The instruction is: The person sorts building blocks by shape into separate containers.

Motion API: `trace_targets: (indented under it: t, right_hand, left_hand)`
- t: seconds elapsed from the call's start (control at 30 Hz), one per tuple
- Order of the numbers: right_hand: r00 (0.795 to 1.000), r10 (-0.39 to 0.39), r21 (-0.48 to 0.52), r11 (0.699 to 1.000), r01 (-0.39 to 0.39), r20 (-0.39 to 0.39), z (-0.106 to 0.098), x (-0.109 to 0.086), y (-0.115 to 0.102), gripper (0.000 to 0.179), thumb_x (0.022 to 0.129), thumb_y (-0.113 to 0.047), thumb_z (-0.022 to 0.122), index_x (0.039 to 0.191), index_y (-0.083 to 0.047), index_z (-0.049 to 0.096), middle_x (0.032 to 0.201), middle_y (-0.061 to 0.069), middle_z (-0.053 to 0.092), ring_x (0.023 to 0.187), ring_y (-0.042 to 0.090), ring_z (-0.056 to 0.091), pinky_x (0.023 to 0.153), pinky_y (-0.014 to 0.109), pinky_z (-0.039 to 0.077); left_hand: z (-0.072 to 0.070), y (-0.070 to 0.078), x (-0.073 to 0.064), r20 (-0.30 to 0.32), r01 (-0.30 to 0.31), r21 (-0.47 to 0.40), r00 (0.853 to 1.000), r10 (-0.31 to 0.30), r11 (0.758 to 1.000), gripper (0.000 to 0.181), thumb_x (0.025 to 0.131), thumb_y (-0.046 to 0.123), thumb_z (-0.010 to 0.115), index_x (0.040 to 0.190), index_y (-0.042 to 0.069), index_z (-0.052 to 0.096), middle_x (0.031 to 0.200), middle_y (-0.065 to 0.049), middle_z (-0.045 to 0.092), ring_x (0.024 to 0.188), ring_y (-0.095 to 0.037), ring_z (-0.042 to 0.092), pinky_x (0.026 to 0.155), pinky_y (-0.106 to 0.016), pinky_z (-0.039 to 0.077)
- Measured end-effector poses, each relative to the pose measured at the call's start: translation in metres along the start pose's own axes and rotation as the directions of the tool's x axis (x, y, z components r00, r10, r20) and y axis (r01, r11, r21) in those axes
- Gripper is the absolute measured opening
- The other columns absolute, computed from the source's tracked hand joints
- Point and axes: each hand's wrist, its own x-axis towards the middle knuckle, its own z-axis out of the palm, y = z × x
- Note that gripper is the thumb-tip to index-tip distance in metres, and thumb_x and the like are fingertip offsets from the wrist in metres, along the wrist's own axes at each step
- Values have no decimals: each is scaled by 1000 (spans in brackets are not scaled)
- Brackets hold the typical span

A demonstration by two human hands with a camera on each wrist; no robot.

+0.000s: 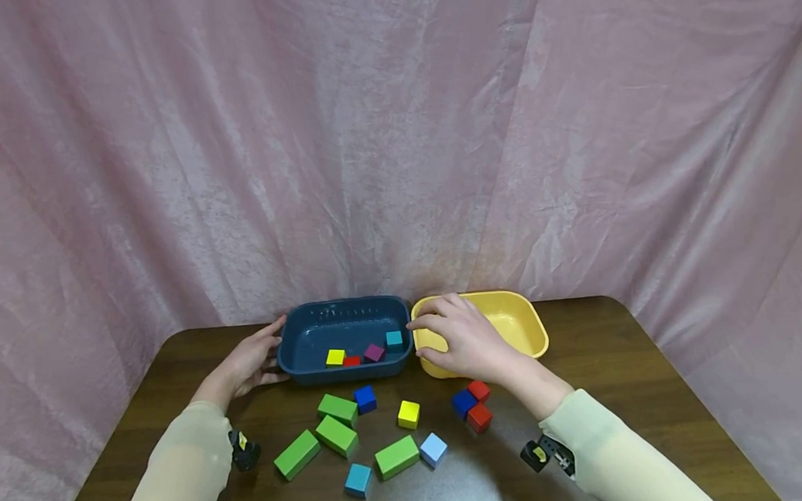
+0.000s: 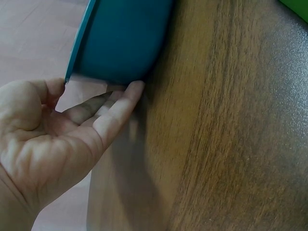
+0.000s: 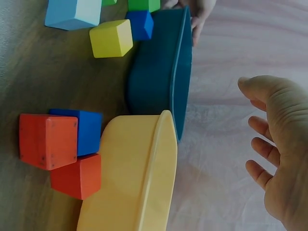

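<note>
A dark blue bin stands at the back of the table. Inside it lie a yellow cube, a red block, a purple cube and a teal cube. My left hand touches its left end with loosely extended fingers, the thumb at the rim in the left wrist view. Beside it on the right is a yellow bin. Over that bin's left part hovers my right hand, fingers spread and slightly bent, holding nothing; the right wrist view shows it apart from both rims.
Several green blocks lie in front of the blue bin, with a blue cube, a yellow cube, a light blue cube and a teal block. Two red cubes and a dark blue cube sit before the yellow bin.
</note>
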Motion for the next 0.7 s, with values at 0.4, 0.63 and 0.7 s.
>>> trace_targets:
  t: [0.4, 0.63, 0.7]
  right_hand:
    - [1000, 26, 22, 999, -26, -18, -3, -28, 2, 35, 87, -31, 83, 120, -23, 75, 122, -3, 63, 117, 20, 51, 98, 43, 44]
    - [999, 6, 18, 1000, -5, -32, -2, -45, 6, 39, 84, -32, 85, 121, -24, 75, 120, -5, 64, 115, 19, 52, 94, 44, 45]
    - [999, -5, 11, 1000, 5, -32, -1, -49, 6, 39, 84, -32, 84, 121, -23, 75, 119, -5, 64, 114, 20, 53, 92, 45, 45]
  left_hand:
    - [0, -4, -1, -10, 7, -15, 1000, -7, 1000, 60, 112, 16, 28, 166, 32, 8, 165, -28, 17, 141, -49, 38, 98, -58, 50]
    - [0, -5, -1, -7, 8, -16, 1000, -9, 1000, 59, 113, 16, 28, 166, 33, 7, 165, -28, 16, 141, -49, 38, 97, -56, 52]
    - [0, -5, -1, -5, 10, -15, 1000, -10, 1000, 59, 113, 16, 27, 166, 33, 7, 165, -28, 15, 142, -49, 37, 96, -56, 52]
